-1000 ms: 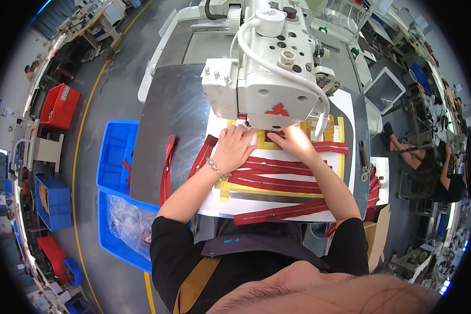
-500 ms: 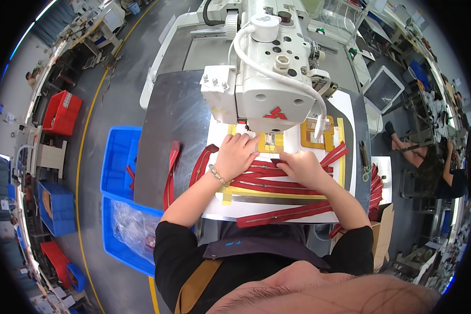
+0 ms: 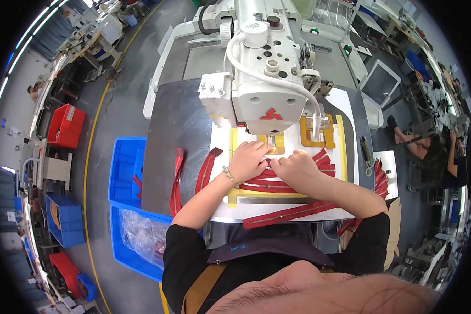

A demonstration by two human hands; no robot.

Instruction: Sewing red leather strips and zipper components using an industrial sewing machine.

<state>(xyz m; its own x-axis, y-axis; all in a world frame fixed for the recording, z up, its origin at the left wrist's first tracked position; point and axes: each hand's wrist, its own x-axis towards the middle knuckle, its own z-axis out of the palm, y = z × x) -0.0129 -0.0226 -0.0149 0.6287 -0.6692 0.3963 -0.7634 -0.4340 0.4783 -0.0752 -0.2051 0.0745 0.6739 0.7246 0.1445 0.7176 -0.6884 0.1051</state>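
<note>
My left hand (image 3: 248, 161), with a beaded bracelet at its wrist, and my right hand (image 3: 297, 171) meet just in front of the sewing machine's (image 3: 269, 104) needle area. The fingers of both are closed in a pinch at the end of a red zipper (image 3: 270, 174); their tips partly hide what they hold. Under and below the hands, several more red zippers lie across the white work plate (image 3: 222, 212) with yellow tape strips. One long red zipper (image 3: 288, 213) lies slanted at the near edge. Two others, a zipper (image 3: 206, 170) and a zipper (image 3: 177, 180), lie left of my left arm.
A yellow-rimmed clamp frame (image 3: 310, 139) sits right of the needle area. Small snips (image 3: 369, 163) lie at the plate's right edge, near a heap of red zippers (image 3: 381, 180). Blue bins (image 3: 121, 180) stand at the left. A screen (image 3: 383, 83) and a seated person are farther right.
My right hand has moved left and my left hand slightly right and nearer to me, so the fingertips now come together. The whole view has shifted a little.
</note>
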